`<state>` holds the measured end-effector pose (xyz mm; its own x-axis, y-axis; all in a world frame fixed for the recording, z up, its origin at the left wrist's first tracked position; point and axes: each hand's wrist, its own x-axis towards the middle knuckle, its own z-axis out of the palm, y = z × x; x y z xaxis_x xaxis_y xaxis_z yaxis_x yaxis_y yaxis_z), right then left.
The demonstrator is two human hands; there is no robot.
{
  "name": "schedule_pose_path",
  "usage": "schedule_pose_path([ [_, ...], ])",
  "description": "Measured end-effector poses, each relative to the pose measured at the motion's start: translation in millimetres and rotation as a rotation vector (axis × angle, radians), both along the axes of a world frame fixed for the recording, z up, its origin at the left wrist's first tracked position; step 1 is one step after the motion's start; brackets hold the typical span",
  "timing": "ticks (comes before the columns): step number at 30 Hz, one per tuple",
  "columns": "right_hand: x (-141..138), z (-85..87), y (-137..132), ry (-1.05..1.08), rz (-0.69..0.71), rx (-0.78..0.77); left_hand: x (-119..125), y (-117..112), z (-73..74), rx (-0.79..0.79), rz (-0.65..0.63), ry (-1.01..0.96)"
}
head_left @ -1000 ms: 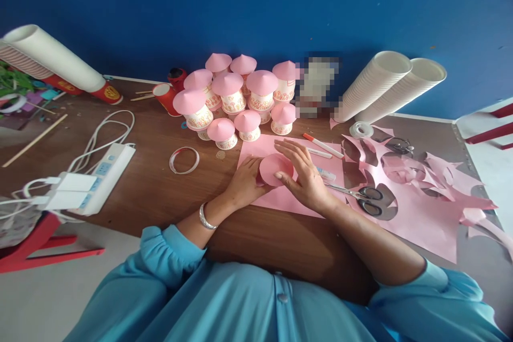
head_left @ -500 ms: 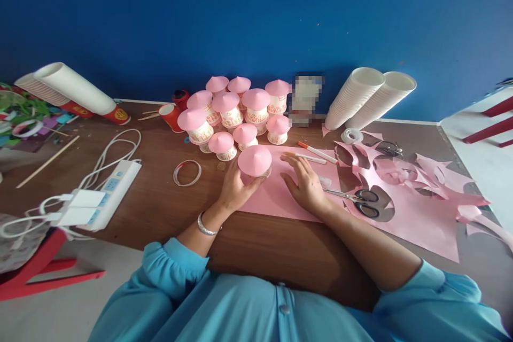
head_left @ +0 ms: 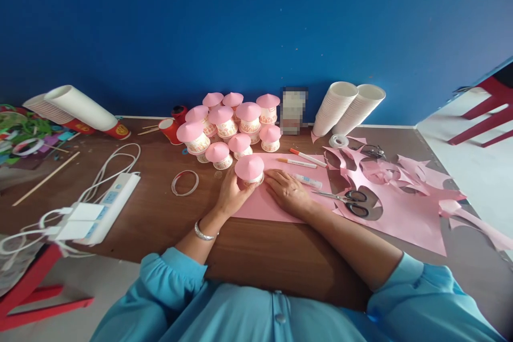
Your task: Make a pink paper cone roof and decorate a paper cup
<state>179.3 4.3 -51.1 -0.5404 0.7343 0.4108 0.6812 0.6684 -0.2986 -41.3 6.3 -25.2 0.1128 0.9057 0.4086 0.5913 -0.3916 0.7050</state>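
Note:
My left hand (head_left: pixel 231 192) is wrapped round the lower part of a short paper cup (head_left: pixel 256 179) topped with a pink paper cone (head_left: pixel 249 168). That cup stands upright over the left part of a pink paper sheet (head_left: pixel 256 208). Flat on the same sheet lies my right hand (head_left: pixel 289 192), empty, its fingers stretched towards the cup; I cannot tell whether they touch it. Just beyond its knuckles are a glue stick (head_left: pixel 306 180) and two markers, one white with an orange tip (head_left: pixel 298 163) and one with a red cap (head_left: pixel 308 157). Scissors (head_left: pixel 348 202) lie to the right.
Behind stand several finished cone-topped cups (head_left: pixel 220 117). Stacked paper cups (head_left: pixel 334 107) lean by the blue wall, near a tape roll (head_left: pixel 339 141). Cut pink scraps (head_left: pixel 409 214) cover the right side. At left are a power strip (head_left: pixel 116 200), a tape ring (head_left: pixel 185 183) and a stick (head_left: pixel 46 179).
My right hand has moved left and come down beside the cup, uncovering the glue stick. My left hand keeps its hold on the cup. The camera view has shifted slightly.

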Motion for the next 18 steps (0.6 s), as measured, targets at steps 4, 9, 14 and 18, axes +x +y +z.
schedule_pose_path([
  [4,2.8,1.2,1.1,0.015,0.002,0.018,1.1,-3.1,8.2,-0.013,0.011,0.013],
  [9,7.2,4.1,2.2,0.024,0.017,0.044,-10.2,-12.6,23.6,-0.052,0.028,-0.006],
  [14,7.1,6.9,-1.3,-0.006,-0.021,0.059,-35.0,-24.0,28.6,-0.096,0.101,-0.053],
  [18,6.1,4.3,-3.3,-0.048,-0.043,0.057,-54.6,-33.2,24.3,-0.105,0.158,-0.065],
])
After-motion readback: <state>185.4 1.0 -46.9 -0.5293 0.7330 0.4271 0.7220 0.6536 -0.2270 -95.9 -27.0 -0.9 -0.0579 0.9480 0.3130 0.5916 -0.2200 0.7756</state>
